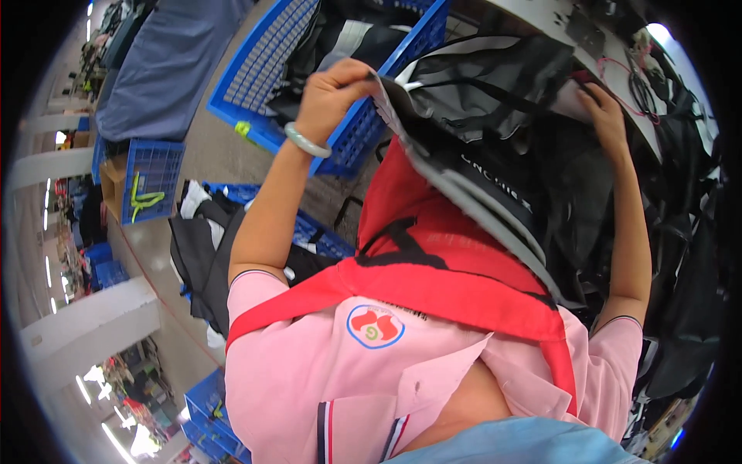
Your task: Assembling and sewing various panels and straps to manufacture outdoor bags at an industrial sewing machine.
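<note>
My left hand (328, 99), a pale bangle on its wrist, is closed in a pinch on one end of a black fabric piece (483, 166). The piece has a grey edge and white lettering, and it hangs stretched across in front of my red apron (410, 224). At the other end, my right hand (607, 124) pinches a pale part between thumb and fingers. Whether this pale part belongs to the same piece cannot be made out. Dark, glossy and grey material lies behind the piece, between my hands.
Ahead on the left stands a blue plastic crate (232, 89) with dark fabric in it. Dark pieces (205, 247) lie on a lower blue crate by my left arm. A pale worktable edge (533, 15) runs along the far right. Black material (672, 286) hangs beside my right arm.
</note>
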`<action>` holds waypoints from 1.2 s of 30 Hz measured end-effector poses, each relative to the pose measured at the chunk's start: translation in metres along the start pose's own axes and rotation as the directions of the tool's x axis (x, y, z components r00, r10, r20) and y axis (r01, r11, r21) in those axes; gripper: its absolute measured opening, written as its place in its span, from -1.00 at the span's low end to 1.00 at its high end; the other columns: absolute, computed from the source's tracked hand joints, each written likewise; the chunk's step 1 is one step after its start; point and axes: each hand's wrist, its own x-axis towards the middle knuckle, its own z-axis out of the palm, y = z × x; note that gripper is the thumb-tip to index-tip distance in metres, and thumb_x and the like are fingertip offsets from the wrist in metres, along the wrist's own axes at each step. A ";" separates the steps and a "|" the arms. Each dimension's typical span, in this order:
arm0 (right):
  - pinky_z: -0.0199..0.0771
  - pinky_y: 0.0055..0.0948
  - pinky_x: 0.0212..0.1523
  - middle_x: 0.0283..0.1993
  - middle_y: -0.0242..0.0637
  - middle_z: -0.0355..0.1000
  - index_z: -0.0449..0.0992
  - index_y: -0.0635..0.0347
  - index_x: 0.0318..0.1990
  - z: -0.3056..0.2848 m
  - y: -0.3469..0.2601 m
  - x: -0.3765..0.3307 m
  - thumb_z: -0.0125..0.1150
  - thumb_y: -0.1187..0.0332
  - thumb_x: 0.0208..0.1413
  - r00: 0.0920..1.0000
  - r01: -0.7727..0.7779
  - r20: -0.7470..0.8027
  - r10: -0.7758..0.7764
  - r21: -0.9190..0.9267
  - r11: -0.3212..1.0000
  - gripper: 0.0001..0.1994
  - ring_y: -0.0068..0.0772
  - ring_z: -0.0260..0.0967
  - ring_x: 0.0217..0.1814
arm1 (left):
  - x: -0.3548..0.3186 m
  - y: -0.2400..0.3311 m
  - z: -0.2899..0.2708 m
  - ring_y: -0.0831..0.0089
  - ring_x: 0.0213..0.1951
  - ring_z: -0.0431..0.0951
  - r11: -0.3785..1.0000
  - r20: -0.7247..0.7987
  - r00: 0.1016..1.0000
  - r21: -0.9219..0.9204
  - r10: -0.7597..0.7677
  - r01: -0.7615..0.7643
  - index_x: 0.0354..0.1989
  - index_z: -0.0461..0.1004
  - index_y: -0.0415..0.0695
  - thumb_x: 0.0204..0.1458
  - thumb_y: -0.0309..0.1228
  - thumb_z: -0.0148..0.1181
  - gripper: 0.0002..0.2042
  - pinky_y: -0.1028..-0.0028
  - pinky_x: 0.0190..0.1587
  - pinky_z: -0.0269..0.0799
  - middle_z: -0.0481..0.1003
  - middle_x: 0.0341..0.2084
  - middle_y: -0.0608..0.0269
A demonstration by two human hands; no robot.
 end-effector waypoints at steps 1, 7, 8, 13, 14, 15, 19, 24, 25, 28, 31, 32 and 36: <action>0.29 -0.55 0.00 -0.17 -0.34 0.49 0.49 0.37 -0.04 0.013 -0.038 -0.009 0.15 0.23 0.17 0.996 0.088 -0.025 -0.088 -0.020 0.996 -0.64 -0.56 0.36 -0.08 | 0.012 0.020 0.001 0.63 -0.27 0.46 0.993 -0.090 0.996 -0.121 -0.010 -0.001 -0.32 0.59 -0.28 -0.02 -0.61 0.25 -0.91 0.64 -0.22 0.38 0.49 -0.33 0.37; 0.28 -0.53 -0.22 -0.42 -0.38 0.34 0.43 0.34 -0.25 0.042 -0.147 -0.033 0.16 0.34 0.15 0.912 0.181 0.268 -0.310 0.416 0.891 -0.80 -0.64 0.22 -0.29 | 0.096 0.096 0.072 0.66 -0.39 0.48 0.983 -0.021 0.984 0.052 0.176 -0.175 -0.25 0.61 -0.27 -0.04 -0.48 0.33 -0.82 0.66 -0.30 0.37 0.58 -0.48 0.33; 0.29 -0.57 -0.14 -0.34 -0.44 0.36 0.45 0.32 -0.19 0.045 -0.143 -0.032 0.16 0.36 0.16 0.909 0.152 0.303 -0.285 0.396 0.906 -0.81 -0.67 0.25 -0.22 | 0.105 0.090 0.082 0.65 -0.39 0.49 0.982 0.034 0.986 0.089 0.165 -0.167 -0.25 0.61 -0.27 -0.04 -0.46 0.33 -0.81 0.65 -0.29 0.38 0.59 -0.46 0.30; 0.30 -0.59 -0.05 -0.25 -0.47 0.41 0.46 0.31 -0.12 0.040 -0.106 -0.037 0.17 0.36 0.16 0.957 0.058 0.218 -0.192 0.505 0.861 -0.78 -0.67 0.29 -0.13 | 0.140 0.084 0.114 0.60 -0.36 0.52 0.981 0.160 0.984 0.164 0.080 -0.107 -0.23 0.60 -0.30 -0.02 -0.44 0.30 -0.78 0.61 -0.27 0.42 0.60 -0.42 0.22; 0.30 -0.60 -0.07 -0.25 -0.46 0.41 0.47 0.32 -0.12 0.037 -0.094 -0.038 0.19 0.34 0.16 0.970 0.063 0.180 -0.167 0.476 0.877 -0.76 -0.67 0.29 -0.14 | 0.147 0.083 0.123 0.60 -0.35 0.52 0.985 0.206 0.974 0.122 0.092 -0.119 -0.21 0.60 -0.30 -0.01 -0.44 0.29 -0.78 0.61 -0.26 0.43 0.60 -0.41 0.23; 0.30 -0.60 -0.08 -0.25 -0.45 0.42 0.47 0.32 -0.12 0.034 -0.088 -0.036 0.21 0.31 0.16 0.979 0.071 0.139 -0.147 0.446 0.892 -0.75 -0.66 0.29 -0.16 | 0.152 0.081 0.132 0.60 -0.35 0.52 0.985 0.219 0.971 0.117 0.097 -0.125 -0.21 0.60 -0.30 -0.01 -0.44 0.29 -0.78 0.61 -0.26 0.43 0.60 -0.41 0.23; 0.30 -0.62 -0.10 -0.26 -0.47 0.42 0.47 0.32 -0.13 0.032 -0.068 -0.035 0.21 0.32 0.15 0.983 0.021 0.143 -0.112 0.525 0.851 -0.76 -0.69 0.28 -0.17 | 0.169 0.075 0.160 0.61 -0.35 0.51 1.000 0.316 0.948 -0.005 0.030 -0.030 -0.23 0.60 -0.31 -0.01 -0.43 0.30 -0.78 0.61 -0.26 0.43 0.60 -0.39 0.28; 0.29 -0.59 -0.01 -0.23 -0.48 0.42 0.49 0.29 -0.13 0.018 -0.056 -0.031 0.19 0.32 0.16 0.987 -0.011 0.140 -0.080 0.556 0.831 -0.77 -0.67 0.29 -0.10 | 0.189 0.092 0.184 0.68 -0.36 0.48 0.997 0.308 0.951 0.076 -0.030 0.007 -0.25 0.62 -0.26 -0.01 -0.36 0.32 -0.77 0.68 -0.28 0.38 0.57 -0.41 0.36; 0.29 -0.59 -0.01 -0.23 -0.48 0.42 0.49 0.28 -0.15 0.016 -0.055 -0.030 0.19 0.32 0.16 0.991 0.001 0.109 -0.071 0.541 0.841 -0.78 -0.67 0.29 -0.10 | 0.192 0.093 0.189 0.68 -0.36 0.48 0.998 0.322 0.946 0.068 -0.038 0.016 -0.25 0.62 -0.26 0.00 -0.36 0.31 -0.77 0.68 -0.28 0.38 0.57 -0.41 0.36; 0.25 -0.64 -0.16 -0.31 -0.52 0.36 0.51 0.25 -0.18 0.010 -0.051 -0.028 0.22 0.29 0.14 0.992 -0.019 0.115 -0.057 0.570 0.821 -0.79 -0.72 0.23 -0.22 | 0.198 0.088 0.196 0.67 -0.35 0.49 0.999 0.346 0.937 0.021 -0.045 0.040 -0.23 0.61 -0.26 0.03 -0.36 0.30 -0.77 0.68 -0.27 0.39 0.57 -0.39 0.35; 0.15 -0.68 -0.31 -0.37 -0.57 0.25 0.49 0.18 -0.06 0.006 -0.050 -0.028 0.28 0.30 0.08 0.973 -0.068 0.221 -0.069 0.557 0.828 -0.70 -0.75 0.08 -0.36 | 0.201 0.081 0.191 0.66 -0.34 0.50 0.995 0.367 0.927 -0.011 -0.084 0.095 -0.23 0.61 -0.27 0.06 -0.36 0.28 -0.78 0.68 -0.26 0.39 0.58 -0.39 0.33; 0.15 -0.66 -0.33 -0.37 -0.55 0.24 0.45 0.13 0.03 0.007 -0.053 -0.030 0.31 0.26 0.06 0.980 -0.040 0.183 -0.080 0.570 0.820 -0.62 -0.73 0.09 -0.36 | 0.202 0.077 0.189 0.66 -0.35 0.50 0.993 0.380 0.921 -0.030 -0.092 0.112 -0.22 0.61 -0.26 0.06 -0.37 0.28 -0.79 0.68 -0.27 0.40 0.58 -0.39 0.32; 0.25 -0.54 -0.30 -0.38 -0.44 0.28 0.38 0.08 0.15 0.027 -0.046 -0.021 0.34 0.21 -0.04 0.986 0.127 0.036 -0.166 0.493 0.861 -0.45 -0.56 0.20 -0.36 | 0.208 0.072 0.207 0.66 -0.38 0.50 0.999 0.362 0.930 0.013 -0.054 0.053 -0.24 0.61 -0.26 0.03 -0.37 0.31 -0.79 0.67 -0.29 0.41 0.59 -0.41 0.31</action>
